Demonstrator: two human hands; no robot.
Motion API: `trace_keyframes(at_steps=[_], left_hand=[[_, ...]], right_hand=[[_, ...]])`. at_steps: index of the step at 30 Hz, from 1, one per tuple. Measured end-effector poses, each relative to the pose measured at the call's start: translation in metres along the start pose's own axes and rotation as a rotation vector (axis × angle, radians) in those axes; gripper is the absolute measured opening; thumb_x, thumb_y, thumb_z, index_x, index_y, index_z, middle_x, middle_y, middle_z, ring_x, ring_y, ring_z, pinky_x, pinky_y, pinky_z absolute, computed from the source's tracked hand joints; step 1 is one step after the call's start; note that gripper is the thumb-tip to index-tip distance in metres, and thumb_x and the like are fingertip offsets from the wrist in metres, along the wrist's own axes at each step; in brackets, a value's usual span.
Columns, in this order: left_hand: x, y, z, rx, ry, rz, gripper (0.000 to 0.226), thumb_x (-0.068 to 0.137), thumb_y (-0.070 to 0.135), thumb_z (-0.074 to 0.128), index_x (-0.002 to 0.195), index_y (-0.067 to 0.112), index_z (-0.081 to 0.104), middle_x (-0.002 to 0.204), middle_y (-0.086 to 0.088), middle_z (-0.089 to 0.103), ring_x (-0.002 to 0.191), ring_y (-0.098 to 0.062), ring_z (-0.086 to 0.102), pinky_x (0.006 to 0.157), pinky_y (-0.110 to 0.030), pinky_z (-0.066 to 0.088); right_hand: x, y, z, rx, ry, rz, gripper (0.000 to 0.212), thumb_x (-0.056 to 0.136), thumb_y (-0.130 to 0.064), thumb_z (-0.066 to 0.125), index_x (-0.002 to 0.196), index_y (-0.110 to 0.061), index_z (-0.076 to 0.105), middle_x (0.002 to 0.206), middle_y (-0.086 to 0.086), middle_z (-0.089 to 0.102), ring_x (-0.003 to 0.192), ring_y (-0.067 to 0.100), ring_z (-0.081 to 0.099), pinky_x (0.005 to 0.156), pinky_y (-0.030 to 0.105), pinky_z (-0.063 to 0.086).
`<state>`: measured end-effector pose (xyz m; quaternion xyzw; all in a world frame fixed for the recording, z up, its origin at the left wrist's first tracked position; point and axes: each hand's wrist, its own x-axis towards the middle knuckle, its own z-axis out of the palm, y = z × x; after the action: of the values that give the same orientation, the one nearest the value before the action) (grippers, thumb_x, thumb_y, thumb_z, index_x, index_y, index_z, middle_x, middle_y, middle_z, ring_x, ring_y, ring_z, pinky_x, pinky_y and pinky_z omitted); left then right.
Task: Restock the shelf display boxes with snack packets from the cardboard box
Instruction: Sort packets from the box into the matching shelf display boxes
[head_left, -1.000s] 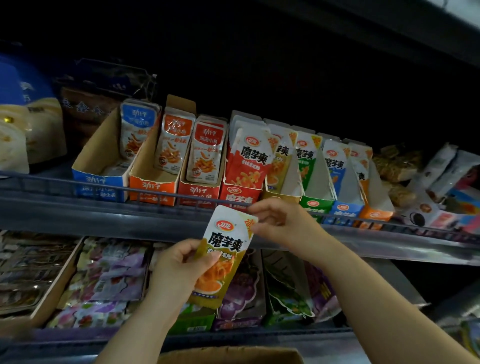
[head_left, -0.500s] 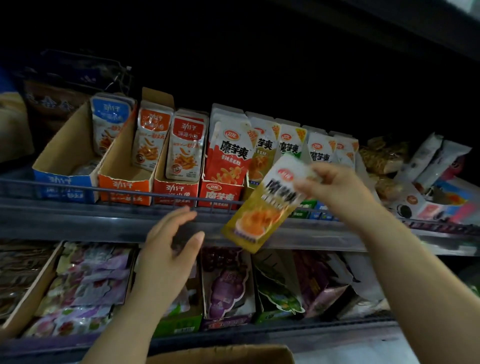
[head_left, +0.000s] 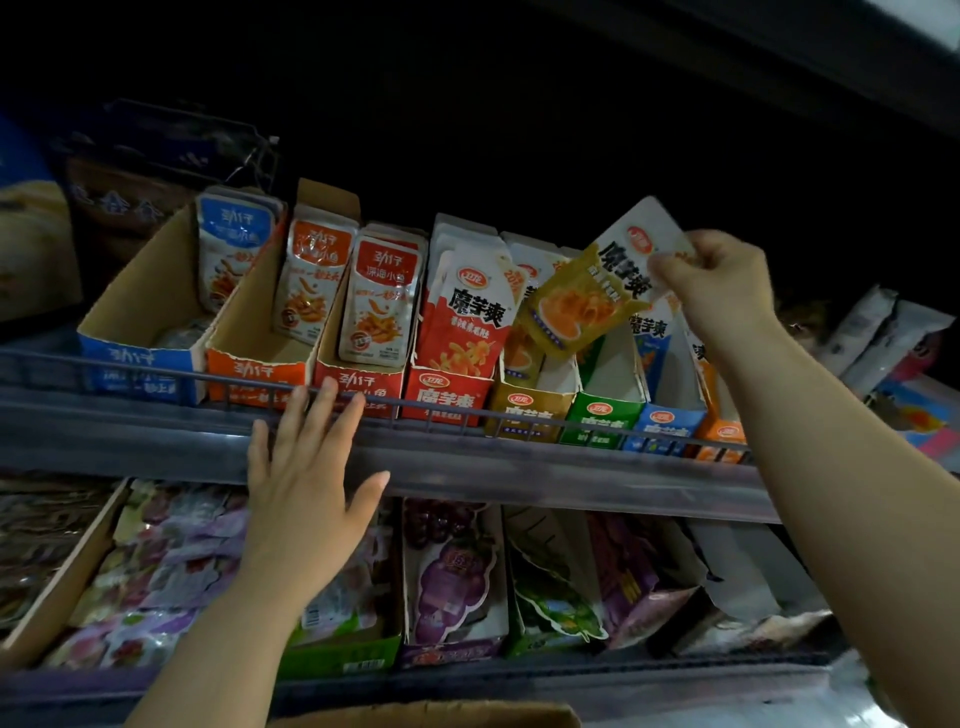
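A yellow snack packet is held tilted above the upper shelf, with its white top end raised to the right and its yellow lower end hanging over the yellow display box. It is pinched at the top edge by the curled fingers and thumb of the right hand, which is raised in front of the blue display box and the orange display box. Between the yellow and blue boxes a green display box is set. Just left of the yellow one, a red display box is packed with red-and-white packets. Further left, three more boxes of small fish packets are lined up along the shelf. The left hand is held flat with its fingers straight and spread, and nothing is gripped by it. Its fingertips are seen at the wire rail along the shelf front, though whether the rail is touched cannot be told. On the lower shelf, purple grape packets are stood among other sweets. At the bottom edge, a strip of the cardboard box is seen
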<state>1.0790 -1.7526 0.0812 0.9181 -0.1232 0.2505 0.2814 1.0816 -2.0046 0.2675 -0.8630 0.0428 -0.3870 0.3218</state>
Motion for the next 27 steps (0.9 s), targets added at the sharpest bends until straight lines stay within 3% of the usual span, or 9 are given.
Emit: trace_keyframes(at_steps=[5, 8, 12, 14, 16, 18, 21, 25, 27], left_hand=[[0.001, 0.003, -0.002, -0.015, -0.013, 0.004, 0.075, 0.083, 0.035, 0.057, 0.142, 0.02, 0.013, 0.141, 0.009, -0.007, 0.133, -0.009, -0.011, 0.108, -0.034, -0.016], [0.0, 0.004, -0.001, -0.028, 0.004, 0.01, 0.075, 0.082, 0.03, 0.061, 0.142, 0.019, 0.017, 0.141, 0.009, -0.005, 0.133, -0.008, -0.01, 0.106, -0.027, -0.023], [0.001, 0.003, 0.002, -0.034, -0.02, -0.018, 0.072, 0.08, 0.022, 0.064, 0.141, 0.017, 0.027, 0.14, 0.008, -0.002, 0.132, -0.008, -0.007, 0.11, -0.039, -0.009], [0.001, 0.002, 0.003, -0.04, -0.007, -0.012, 0.073, 0.077, 0.021, 0.067, 0.14, 0.016, 0.031, 0.141, 0.007, 0.002, 0.133, -0.009, -0.004, 0.11, -0.04, -0.007], [0.001, 0.001, 0.006, -0.046, -0.005, -0.013, 0.074, 0.075, 0.019, 0.069, 0.14, 0.015, 0.032, 0.141, 0.006, 0.003, 0.134, -0.009, -0.003, 0.11, -0.042, -0.004], [0.002, 0.001, 0.007, -0.033, -0.011, -0.016, 0.077, 0.07, 0.016, 0.074, 0.138, 0.013, 0.037, 0.141, 0.003, 0.008, 0.135, -0.012, -0.001, 0.108, -0.048, 0.003], [0.002, 0.0, 0.01, 0.006, 0.004, 0.014, 0.081, 0.06, 0.012, 0.08, 0.133, 0.009, 0.044, 0.14, -0.003, 0.016, 0.132, -0.019, 0.01, 0.103, -0.055, 0.013], [0.002, -0.002, 0.012, 0.011, 0.01, -0.002, 0.084, 0.058, 0.011, 0.081, 0.134, 0.011, 0.042, 0.141, -0.002, 0.016, 0.133, -0.018, 0.009, 0.105, -0.053, 0.01], [0.002, -0.003, 0.013, 0.05, 0.019, 0.019, 0.09, 0.052, 0.011, 0.084, 0.132, 0.012, 0.042, 0.141, -0.007, 0.026, 0.131, -0.024, 0.014, 0.102, -0.056, 0.015]], right_hand=[[0.004, -0.001, 0.028, -0.133, -0.188, 0.037, 0.036, 0.091, -0.014, 0.054, 0.125, -0.004, 0.052, 0.114, 0.01, 0.059, 0.104, 0.022, 0.056, 0.075, 0.02, 0.038], [0.006, -0.002, 0.04, -0.18, -0.266, 0.072, 0.043, 0.091, -0.014, 0.054, 0.132, -0.007, 0.046, 0.13, 0.012, 0.053, 0.118, 0.025, 0.052, 0.083, 0.021, 0.038], [0.007, 0.002, 0.051, -0.235, -0.32, 0.06, 0.043, 0.093, -0.015, 0.051, 0.135, -0.01, 0.042, 0.137, 0.01, 0.048, 0.121, 0.024, 0.049, 0.069, 0.01, 0.033], [0.012, 0.007, 0.059, -0.22, -0.299, 0.083, 0.042, 0.093, -0.016, 0.052, 0.134, -0.012, 0.044, 0.136, 0.01, 0.049, 0.119, 0.025, 0.051, 0.083, 0.015, 0.039], [0.019, 0.01, 0.067, -0.235, -0.253, 0.108, 0.042, 0.091, -0.019, 0.055, 0.132, -0.015, 0.048, 0.135, 0.01, 0.05, 0.12, 0.029, 0.049, 0.099, 0.034, 0.042], [0.025, 0.01, 0.074, -0.293, -0.238, 0.099, 0.041, 0.089, -0.02, 0.057, 0.13, -0.017, 0.051, 0.137, 0.008, 0.047, 0.124, 0.03, 0.044, 0.103, 0.042, 0.039], [0.031, 0.01, 0.08, -0.43, -0.238, 0.014, 0.04, 0.09, -0.021, 0.056, 0.13, -0.018, 0.051, 0.142, 0.004, 0.04, 0.13, 0.026, 0.035, 0.108, 0.037, 0.031], [0.029, 0.012, 0.083, -0.599, -0.238, -0.073, 0.051, 0.089, -0.021, 0.056, 0.137, -0.023, 0.04, 0.144, 0.006, 0.031, 0.133, 0.027, 0.026, 0.108, 0.035, 0.022], [0.025, 0.014, 0.086, -0.638, -0.223, -0.075, 0.057, 0.087, -0.023, 0.058, 0.138, -0.022, 0.034, 0.144, 0.007, 0.03, 0.134, 0.027, 0.027, 0.108, 0.036, 0.021]])
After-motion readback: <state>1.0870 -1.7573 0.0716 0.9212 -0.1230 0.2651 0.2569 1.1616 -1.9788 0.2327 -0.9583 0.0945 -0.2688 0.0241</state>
